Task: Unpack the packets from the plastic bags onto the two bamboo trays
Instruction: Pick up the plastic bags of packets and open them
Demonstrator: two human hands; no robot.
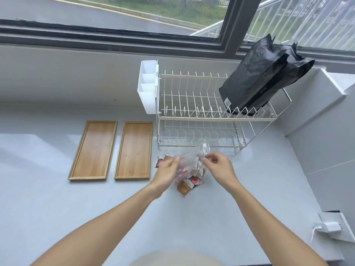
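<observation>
Two bamboo trays (93, 149) (134, 149) lie bare on the counter (57, 198), then the left hand (166, 170) and right hand (221, 167) each pinch the clear plastic bag (190, 157) of packets (187, 186) between them.

Pale grey counter (57, 198) under a dark-framed window (228, 25) — daylight (road outside).

Tabletop (57, 198) showing pale grey. Two bamboo trays (92, 150) (133, 150) left of the rack (201, 112) showing warm honey-brown w/ fine grain. Rack itself cream-white wire, w/ white caddy (147, 87). Glossy black pouches (263, 77) sitting on it. Clear plastic bag (190, 158) w/ red zip strip; packets (190, 183) showing red/black & brown w/ pale dots.
</observation>
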